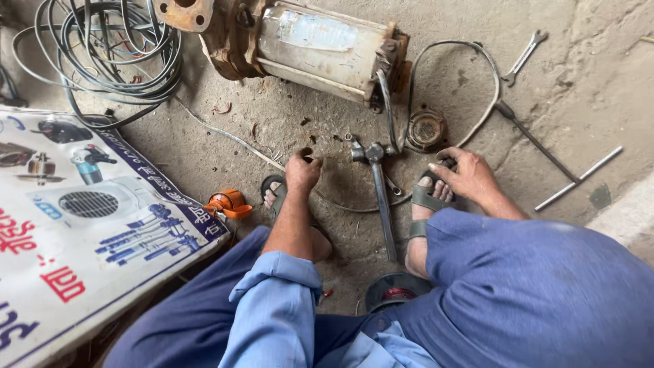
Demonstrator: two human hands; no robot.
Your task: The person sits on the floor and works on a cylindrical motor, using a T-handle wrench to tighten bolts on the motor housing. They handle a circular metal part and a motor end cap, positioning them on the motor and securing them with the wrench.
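Note:
My left hand (302, 170) reaches down to the concrete floor and pinches a small dark part (306, 152) at its fingertips. My right hand (469, 176) rests by my right sandalled foot (427, 197), its fingers on a small dark piece near the cable; what it holds is unclear. A long metal hammer (379, 187) lies between my feet, head pointing away. Beyond it lies a rusty pump motor (306, 42) on its side, with a round rusty cap (426, 129) near its end.
A coil of grey cables (102, 48) lies at the far left. A printed banner (75, 218) covers the floor at left, an orange tool (228, 203) at its edge. A spanner (523, 56), a screwdriver (535, 140) and a metal rod (579, 178) lie at right.

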